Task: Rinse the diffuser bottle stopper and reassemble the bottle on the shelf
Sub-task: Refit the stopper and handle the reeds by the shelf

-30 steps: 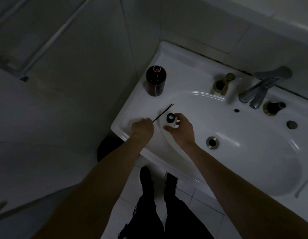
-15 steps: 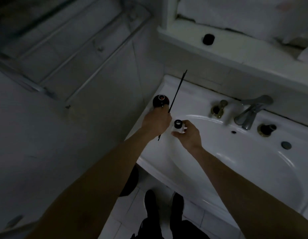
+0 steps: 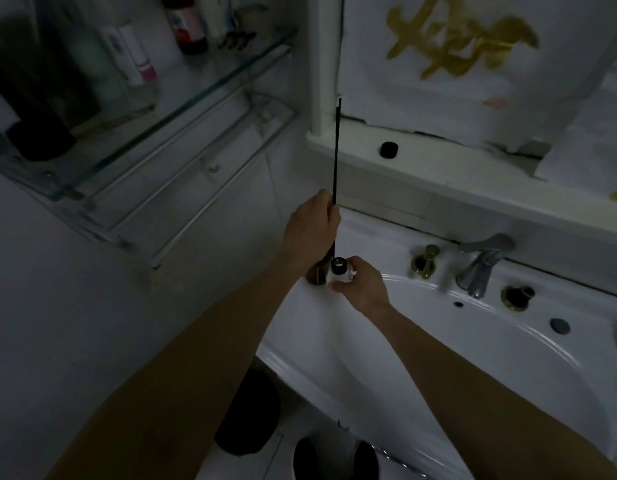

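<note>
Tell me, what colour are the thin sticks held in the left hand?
The reed sticks are black, seen best in the head view against the white wall.

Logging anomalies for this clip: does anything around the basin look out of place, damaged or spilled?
No spill or breakage shows. The diffuser is simply apart: left hand pinches the reeds upright, right hand holds the stopper, and a small black cap sits alone on the ledge.

Head view looks down, close over sink [image 3: 508, 375]
</note>
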A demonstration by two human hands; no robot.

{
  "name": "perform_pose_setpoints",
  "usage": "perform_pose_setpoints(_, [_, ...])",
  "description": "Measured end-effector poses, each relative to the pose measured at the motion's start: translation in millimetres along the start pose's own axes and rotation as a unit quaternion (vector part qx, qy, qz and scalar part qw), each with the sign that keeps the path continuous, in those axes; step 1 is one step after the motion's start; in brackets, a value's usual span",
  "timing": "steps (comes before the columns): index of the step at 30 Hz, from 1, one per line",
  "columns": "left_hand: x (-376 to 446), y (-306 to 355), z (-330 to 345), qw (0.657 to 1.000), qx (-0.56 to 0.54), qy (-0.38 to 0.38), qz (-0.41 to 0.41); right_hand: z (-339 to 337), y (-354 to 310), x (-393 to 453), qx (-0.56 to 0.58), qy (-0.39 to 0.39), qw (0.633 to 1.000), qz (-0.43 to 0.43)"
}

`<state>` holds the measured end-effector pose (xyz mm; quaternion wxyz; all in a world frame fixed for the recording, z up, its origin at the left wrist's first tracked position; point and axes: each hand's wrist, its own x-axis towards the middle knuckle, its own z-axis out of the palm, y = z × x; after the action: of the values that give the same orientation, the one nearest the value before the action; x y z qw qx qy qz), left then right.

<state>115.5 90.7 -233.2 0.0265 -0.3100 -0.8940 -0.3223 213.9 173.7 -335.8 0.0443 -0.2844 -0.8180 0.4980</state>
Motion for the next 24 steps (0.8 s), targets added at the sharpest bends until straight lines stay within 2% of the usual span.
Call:
perform_pose_setpoints(11, [4,0,-8,1.000,-0.008,-0.017,0.024,0,-25,6,0.028,0.009,0.999,-0.016])
perform_pose_setpoints(24, [5,-4,-22,0.999,-0.005,-0.054,-0.004,-4,-23,1,0.026,0.017,0.999,-0.020])
